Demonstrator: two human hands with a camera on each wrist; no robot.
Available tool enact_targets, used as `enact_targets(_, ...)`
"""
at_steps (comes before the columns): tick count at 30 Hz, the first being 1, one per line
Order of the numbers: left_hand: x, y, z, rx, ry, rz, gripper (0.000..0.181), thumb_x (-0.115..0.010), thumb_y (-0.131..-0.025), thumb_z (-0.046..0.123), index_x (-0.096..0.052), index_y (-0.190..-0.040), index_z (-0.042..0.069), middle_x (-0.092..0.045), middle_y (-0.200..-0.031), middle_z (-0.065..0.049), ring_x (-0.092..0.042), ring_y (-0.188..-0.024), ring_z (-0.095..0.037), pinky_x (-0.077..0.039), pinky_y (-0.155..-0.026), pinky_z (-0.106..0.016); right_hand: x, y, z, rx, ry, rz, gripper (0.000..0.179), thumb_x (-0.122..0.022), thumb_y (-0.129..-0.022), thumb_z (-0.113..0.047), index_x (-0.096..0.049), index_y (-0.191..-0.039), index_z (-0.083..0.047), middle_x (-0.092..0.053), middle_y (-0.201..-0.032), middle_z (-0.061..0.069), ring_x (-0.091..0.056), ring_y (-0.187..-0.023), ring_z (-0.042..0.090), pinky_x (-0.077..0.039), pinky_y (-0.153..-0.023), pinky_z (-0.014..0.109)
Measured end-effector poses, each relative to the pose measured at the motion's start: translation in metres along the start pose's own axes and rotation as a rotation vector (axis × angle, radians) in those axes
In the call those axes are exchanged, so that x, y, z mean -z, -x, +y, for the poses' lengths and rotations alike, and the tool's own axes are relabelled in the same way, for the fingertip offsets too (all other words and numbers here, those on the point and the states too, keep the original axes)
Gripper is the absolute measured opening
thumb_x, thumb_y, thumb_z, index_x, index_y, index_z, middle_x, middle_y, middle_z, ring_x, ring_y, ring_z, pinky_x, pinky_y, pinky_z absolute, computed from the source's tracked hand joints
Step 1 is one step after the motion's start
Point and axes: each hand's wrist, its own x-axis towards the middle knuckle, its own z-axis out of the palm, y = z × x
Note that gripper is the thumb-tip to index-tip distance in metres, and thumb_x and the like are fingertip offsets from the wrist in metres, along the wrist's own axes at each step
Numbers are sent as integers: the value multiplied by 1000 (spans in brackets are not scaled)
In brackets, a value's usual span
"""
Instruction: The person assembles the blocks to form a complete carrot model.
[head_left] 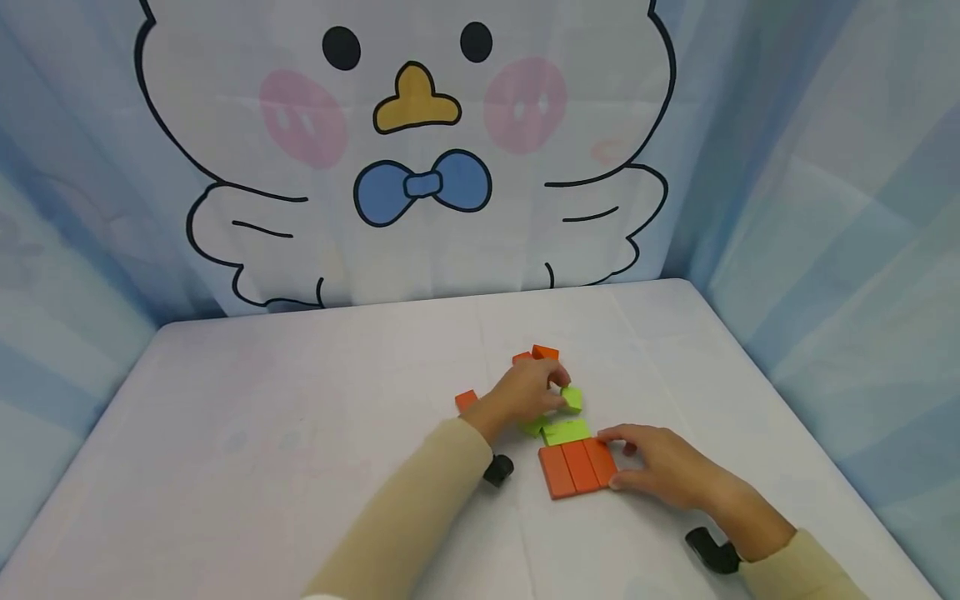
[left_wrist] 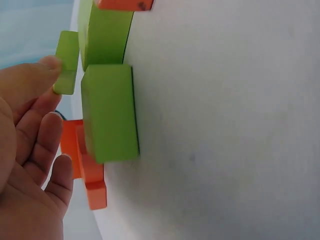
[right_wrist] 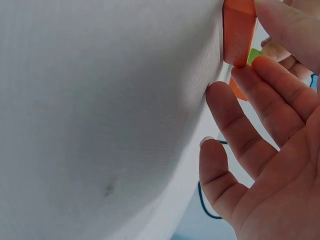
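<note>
In the head view, a person's left hand point(head_left: 528, 390) pinches a small green block point(head_left: 572, 400) between thumb and fingers, reaching across a white table point(head_left: 300, 458). Just beyond this grip are orange blocks point(head_left: 546, 352); left of it, near the wrist, is a lone orange block point(head_left: 466, 401). On the near side of the grip lie green blocks point(head_left: 566, 432), bordering a row of three orange blocks point(head_left: 577, 468) set side by side. The right hand point(head_left: 667, 467) grips that row's right end, thumb at the near corner, index finger at the far one. In the left wrist view, thumb and index finger hold the small green block by its edges, its other fingers loosely bent; whether the block rests on anything cannot be told. Beside the pinch are two larger green blocks, with orange ones beyond the fingertips. In the right wrist view, thumb and two fingertips hold the orange end block, while the ring and little fingers sit apart from it.
</note>
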Motion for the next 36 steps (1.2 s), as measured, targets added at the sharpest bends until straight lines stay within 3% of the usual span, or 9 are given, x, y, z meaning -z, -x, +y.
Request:
enact_targets(5,-7,-4,4,50,0,-15,21,-74,-92,16,-66,-112,16,-67,-112,4,-56,-94,-10,-48,-86,-24,0,1,-1,-4,-7,2,56,-82,-84,-31,-62,-133,-11,-63,-121,-1,-55,-98,18,-49,-86,43)
enact_targets(14,-13,-8,11,75,-138,-22,29,-69,-96,17,-68,-125,18,-67,-119,7,-54,-92,-9,-45,-81,-22,1,1,0,10,3,11,56,-82,-84,-29,-62,-133,-10,-63,-120,-1,-55,-97,17,-48,-85,42)
enact_targets(25,-14,-6,17,96,-74,-10,24,-68,-97,17,-69,-121,18,-67,-120,7,-54,-91,-10,-45,-77,-22,1,0,1,22,3,8,55,-81,-85,-29,-62,-133,-10,-63,-122,0,-55,-97,17,-49,-86,43)
enact_targets(36,-18,-7,21,53,-95,-37,22,-67,-97,18,-69,-119,18,-67,-118,8,-54,-90,-9,-45,-75,-20,0,0,4,67,20,16,55,-82,-84,-32,-63,-131,-10,-64,-119,-1,-55,-94,16,-49,-82,38)
